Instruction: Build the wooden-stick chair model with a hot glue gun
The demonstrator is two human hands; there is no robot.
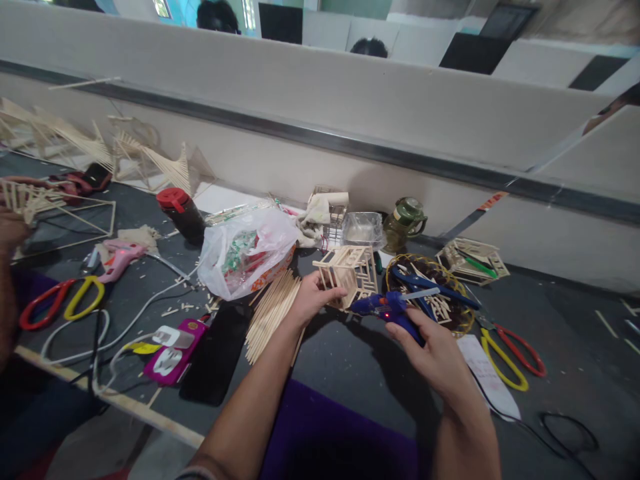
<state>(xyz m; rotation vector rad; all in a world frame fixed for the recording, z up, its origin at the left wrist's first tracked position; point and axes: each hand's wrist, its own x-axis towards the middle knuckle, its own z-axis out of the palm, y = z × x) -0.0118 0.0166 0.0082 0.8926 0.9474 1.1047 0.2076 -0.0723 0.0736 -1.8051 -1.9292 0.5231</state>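
Note:
My left hand [316,298] is closed on a small box-shaped frame of thin wooden sticks [361,268], held tilted above the dark table. In my right hand [431,343] is a blue hot glue gun [383,308], with a pale glue stick poking from its back and a small red light glowing. The gun's nozzle points left, close to the lower part of the stick frame; whether it touches, I cannot tell. A bundle of loose wooden sticks [273,313] lies beside my left forearm. To the right of the frame stands a woven basket [470,325] holding blue-handled tools and stick pieces.
A plastic bag [245,250], red-lidded bottle [181,215], green jug [406,223] and clear tray [363,230] stand behind. Scissors [510,357] lie right, a black phone [215,353] and pink power strip [177,350] left. Cords cross the table. Another person's hand [13,230] is far left.

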